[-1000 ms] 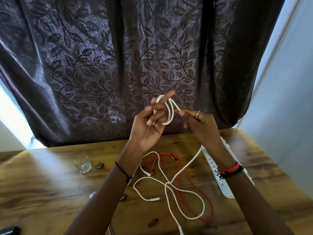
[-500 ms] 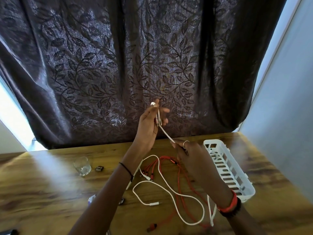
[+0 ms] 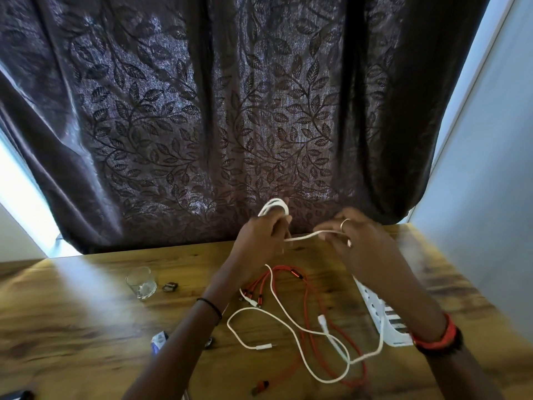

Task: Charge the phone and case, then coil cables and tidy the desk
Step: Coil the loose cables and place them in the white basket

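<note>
readable text: none | blue-and-white packet, in front of and slightly right of glass: markings too blurred to read | labels, brands, numbers: none legible

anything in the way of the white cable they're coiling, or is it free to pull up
The left hand and right hand both hold the white cable. Its loose tail on the desk crosses the red cable, which might snag as it is drawn up.
</note>
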`<move>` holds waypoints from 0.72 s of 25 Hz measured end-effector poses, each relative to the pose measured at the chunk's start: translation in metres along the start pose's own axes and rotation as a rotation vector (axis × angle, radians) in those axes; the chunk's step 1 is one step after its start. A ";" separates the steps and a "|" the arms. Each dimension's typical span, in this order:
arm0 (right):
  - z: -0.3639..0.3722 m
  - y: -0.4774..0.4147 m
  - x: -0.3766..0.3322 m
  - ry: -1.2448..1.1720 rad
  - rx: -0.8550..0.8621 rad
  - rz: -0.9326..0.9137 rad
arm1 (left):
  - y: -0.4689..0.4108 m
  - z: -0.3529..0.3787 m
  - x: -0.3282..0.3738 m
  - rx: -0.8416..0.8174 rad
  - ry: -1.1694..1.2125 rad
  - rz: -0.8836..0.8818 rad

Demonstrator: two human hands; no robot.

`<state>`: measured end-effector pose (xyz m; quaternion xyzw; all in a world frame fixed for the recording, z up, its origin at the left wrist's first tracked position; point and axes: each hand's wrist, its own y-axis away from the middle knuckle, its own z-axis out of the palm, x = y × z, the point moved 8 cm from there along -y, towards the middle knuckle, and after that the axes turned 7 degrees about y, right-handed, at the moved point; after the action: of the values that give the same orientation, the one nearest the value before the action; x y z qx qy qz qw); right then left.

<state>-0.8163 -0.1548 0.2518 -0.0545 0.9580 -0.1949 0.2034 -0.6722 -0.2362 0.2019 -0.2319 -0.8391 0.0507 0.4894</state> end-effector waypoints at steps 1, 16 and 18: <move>-0.006 -0.004 0.005 -0.031 0.041 -0.004 | 0.005 0.009 -0.002 -0.077 0.094 -0.016; 0.057 -0.014 0.032 -0.887 0.020 0.281 | 0.044 0.045 0.016 -0.511 1.741 -0.173; 0.076 -0.004 0.033 -0.906 0.005 0.378 | 0.040 0.043 0.010 -0.423 1.852 -0.186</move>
<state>-0.8154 -0.1915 0.1777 0.0415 0.7658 -0.1134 0.6317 -0.6991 -0.1898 0.1755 -0.1960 -0.1252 -0.3448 0.9094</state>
